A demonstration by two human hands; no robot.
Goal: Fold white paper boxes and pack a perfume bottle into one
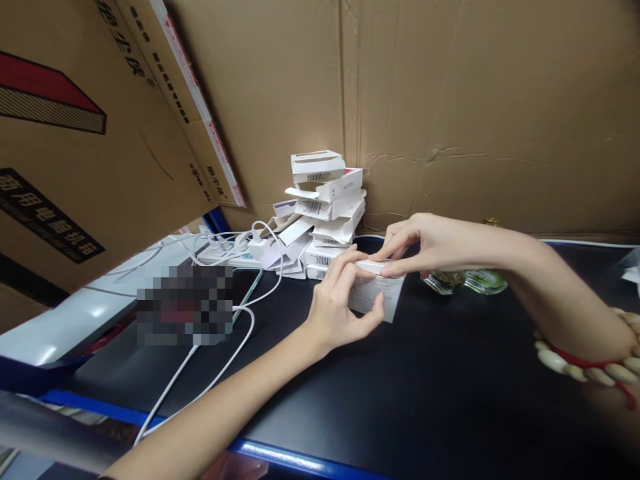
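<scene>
Above the black tabletop I hold a small white box (376,299), with fine print on the side toward me. My left hand (340,303) is closed around its left side, thumb at the lower front. The fingers and thumb of my right hand (413,247) pinch its upper edge. What the fingertips do behind that edge is hidden. Just behind the box, to its left, stands a leaning stack of similar white boxes (327,207), some with barcodes and flaps hanging out.
Left lie a phone-like device (245,287), partly blurred out, a white cable (250,330) and a power strip (225,252) with plugs. Small green-labelled packs (485,281) sit behind my right wrist. Large cardboard boxes (280,87) wall the back. The black tabletop (400,400) has a blue front edge.
</scene>
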